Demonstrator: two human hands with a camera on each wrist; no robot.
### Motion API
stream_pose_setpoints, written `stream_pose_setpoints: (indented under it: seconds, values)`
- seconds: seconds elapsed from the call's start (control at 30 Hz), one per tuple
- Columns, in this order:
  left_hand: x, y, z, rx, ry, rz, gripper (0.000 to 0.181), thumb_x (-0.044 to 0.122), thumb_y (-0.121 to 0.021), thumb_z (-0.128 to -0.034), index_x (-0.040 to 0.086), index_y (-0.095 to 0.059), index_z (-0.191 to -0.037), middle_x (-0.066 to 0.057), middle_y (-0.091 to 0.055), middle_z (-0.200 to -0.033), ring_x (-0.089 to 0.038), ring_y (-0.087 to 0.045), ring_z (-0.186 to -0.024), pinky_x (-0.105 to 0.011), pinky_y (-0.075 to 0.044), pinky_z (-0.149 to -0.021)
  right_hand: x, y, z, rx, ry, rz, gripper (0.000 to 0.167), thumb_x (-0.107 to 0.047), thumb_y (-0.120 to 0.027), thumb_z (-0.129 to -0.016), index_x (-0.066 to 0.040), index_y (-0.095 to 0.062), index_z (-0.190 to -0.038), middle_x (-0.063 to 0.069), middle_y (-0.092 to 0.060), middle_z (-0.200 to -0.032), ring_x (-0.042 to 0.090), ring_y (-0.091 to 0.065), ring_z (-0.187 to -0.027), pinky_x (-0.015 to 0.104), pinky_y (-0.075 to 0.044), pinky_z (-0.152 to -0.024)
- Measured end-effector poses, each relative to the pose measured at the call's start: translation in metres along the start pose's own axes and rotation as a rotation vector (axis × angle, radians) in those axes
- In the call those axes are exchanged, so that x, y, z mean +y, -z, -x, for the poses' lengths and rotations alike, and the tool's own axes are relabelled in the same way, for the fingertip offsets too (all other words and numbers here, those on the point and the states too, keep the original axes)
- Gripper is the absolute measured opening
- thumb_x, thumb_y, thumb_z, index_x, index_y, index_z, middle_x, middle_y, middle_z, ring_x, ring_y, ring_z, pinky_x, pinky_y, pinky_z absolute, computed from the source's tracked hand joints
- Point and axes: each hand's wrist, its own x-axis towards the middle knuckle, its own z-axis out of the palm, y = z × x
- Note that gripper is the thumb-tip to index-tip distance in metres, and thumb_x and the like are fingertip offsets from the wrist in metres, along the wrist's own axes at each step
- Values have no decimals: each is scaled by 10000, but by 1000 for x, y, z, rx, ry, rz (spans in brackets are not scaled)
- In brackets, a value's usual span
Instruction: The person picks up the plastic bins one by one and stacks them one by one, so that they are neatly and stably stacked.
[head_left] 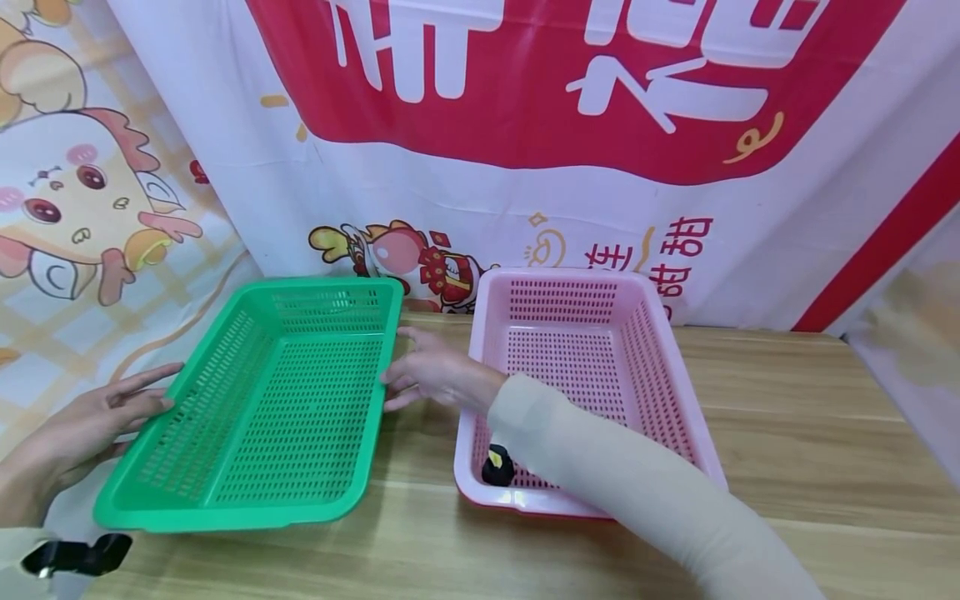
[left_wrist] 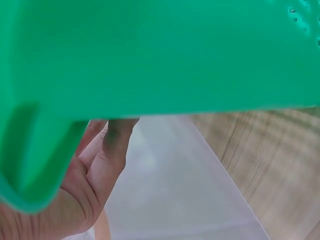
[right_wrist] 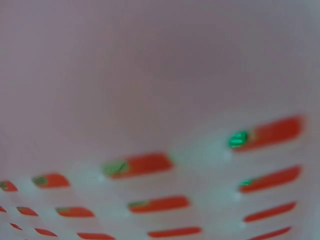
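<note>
A green plastic basket with slotted walls and floor stands on the left, holding nothing I can see. At its left rim my left hand grips the edge; in the left wrist view the fingers go up behind the green wall, which hides their tips. My right hand reaches across a pink basket and touches the green basket's right rim with spread, fairly straight fingers. A small black object with a yellow mark lies in the pink basket's near left corner.
Both baskets are over a wooden table. The green one's left side reaches past the table's left edge. Behind hangs a white and red printed cloth; a patterned cloth covers the left side. Red shows beneath the pink rim.
</note>
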Motion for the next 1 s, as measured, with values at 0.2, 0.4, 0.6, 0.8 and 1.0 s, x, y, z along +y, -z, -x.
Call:
stream_pose_setpoints:
  seconds: [0.2,0.4,0.6,0.8,1.0]
  values:
    - [1,-2,1,6,-10,28,786,421,-468,-1127,188,17,-1699,302,-530,-1030,-4,-719,-911,-376,-666,-796,0,1,1,-8,30,16,953,155,-606,-947,-201,-151,-1705,359,-574,-1386,377,-712,-1117,404,-674,-807]
    - [3,-3,2,31,-22,17,776,394,-462,-1130,168,14,-1699,237,-552,-1066,-14,-722,-900,-374,-669,-793,0,0,1,7,75,13,936,188,-610,-925,-201,-223,-1684,370,-566,-1375,329,-739,-984,415,-677,-780]
    - [7,-2,4,51,-25,10,776,393,-463,-1129,160,12,-1697,160,-553,-1152,5,-707,-898,-359,-668,-799,-2,-1,2,17,108,12,966,208,-607,-909,-195,-204,-1689,374,-556,-1377,312,-740,-925,398,-677,-728]
    - [9,-1,8,43,-65,49,765,366,-479,-1130,204,4,-1700,413,-521,-1009,28,-703,-898,-336,-666,-786,-9,-1,7,27,107,18,977,189,-621,-917,-219,-194,-1695,264,-604,-1250,350,-733,-990,408,-678,-731]
    - [19,0,15,43,-129,88,733,282,-504,-1130,257,-51,-1705,396,-619,-1033,-17,-740,-883,-333,-669,-741,-19,3,14,11,121,6,962,178,-631,-923,-231,-215,-1689,147,-613,-1066,258,-716,-899,468,-673,-765]
